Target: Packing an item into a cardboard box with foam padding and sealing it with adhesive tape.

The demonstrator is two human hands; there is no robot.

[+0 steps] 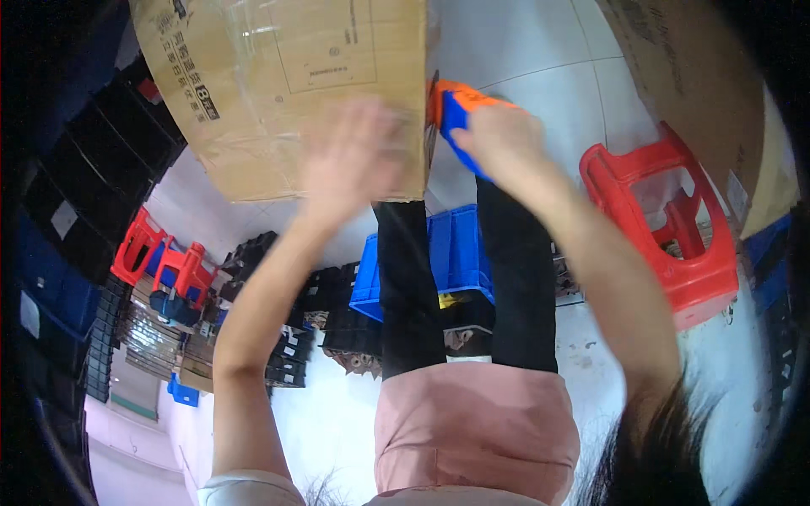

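Note:
A large cardboard box (245, 126) with dark printing and glossy tape on it fills the upper left. My left hand (350, 156) is over its near right part, palm toward the cardboard and fingers stretched out, blurred by motion. Whether it touches the surface, I cannot tell. My right hand (502, 135) is closed round the handle of an orange and blue tape dispenser (460, 118), held against the box's right edge. Part of the dispenser is hidden behind my fingers.
A red plastic stool (666, 228) stands on the right, near another large carton (700, 93). Behind my legs is a blue crate (460, 244). Black crates (110, 143) line the left side, with red stools (164, 261) farther down.

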